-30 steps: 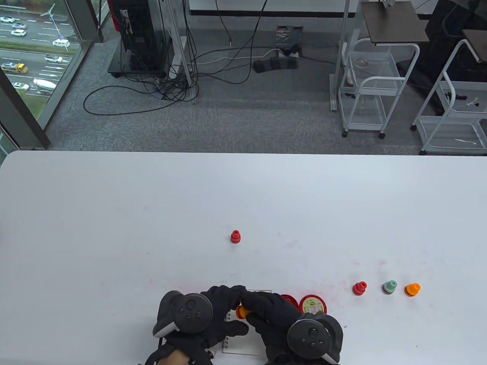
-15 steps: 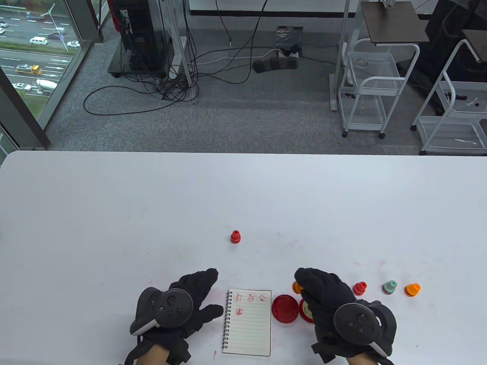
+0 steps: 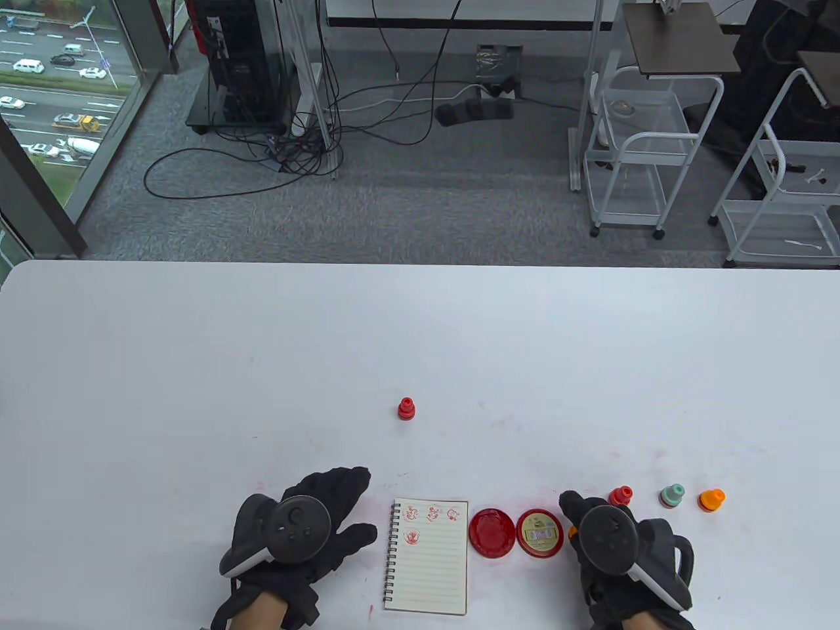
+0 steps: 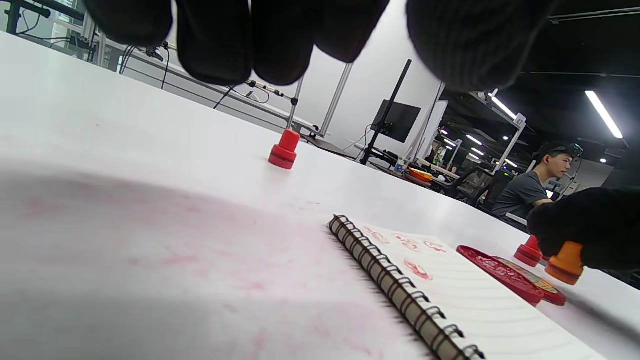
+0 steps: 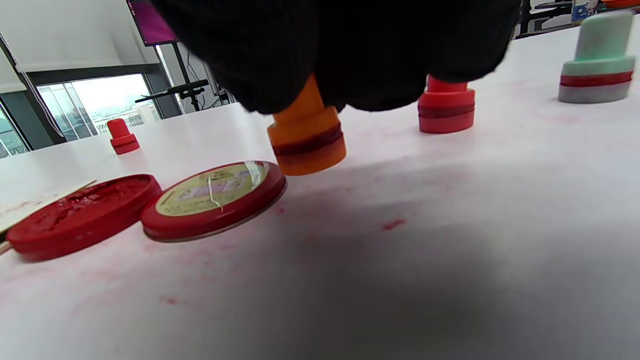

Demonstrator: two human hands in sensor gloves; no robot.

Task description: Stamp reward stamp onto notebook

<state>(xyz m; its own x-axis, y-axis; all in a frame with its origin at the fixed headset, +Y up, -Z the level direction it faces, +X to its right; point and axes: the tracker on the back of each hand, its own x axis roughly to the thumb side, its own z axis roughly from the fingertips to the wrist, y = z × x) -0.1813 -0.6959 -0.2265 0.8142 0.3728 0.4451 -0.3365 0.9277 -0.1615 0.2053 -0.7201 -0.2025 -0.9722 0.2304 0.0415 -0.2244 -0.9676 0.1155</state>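
Observation:
A small spiral notebook [image 3: 430,558] lies open near the table's front edge, with several red stamp marks [image 3: 432,513] on its page; it also shows in the left wrist view [image 4: 450,295]. My right hand [image 3: 607,545] grips an orange stamp [image 5: 306,137] and holds it just above the table, right of the ink pad lid [image 3: 539,533]. The stamp shows as an orange sliver in the table view [image 3: 572,531]. My left hand [image 3: 321,518] lies flat and empty on the table, left of the notebook.
An open red ink pad [image 3: 491,532] sits between notebook and lid. A red stamp [image 3: 620,497], a green stamp [image 3: 671,495] and another orange stamp [image 3: 711,500] stand in a row at right. A lone red stamp [image 3: 406,408] stands mid-table.
Both hands left the notebook, uncovering a fresh mark. My right hand carried the orange stamp rightward past the ink pad and lid and lowered it. My left hand drew back to the left.

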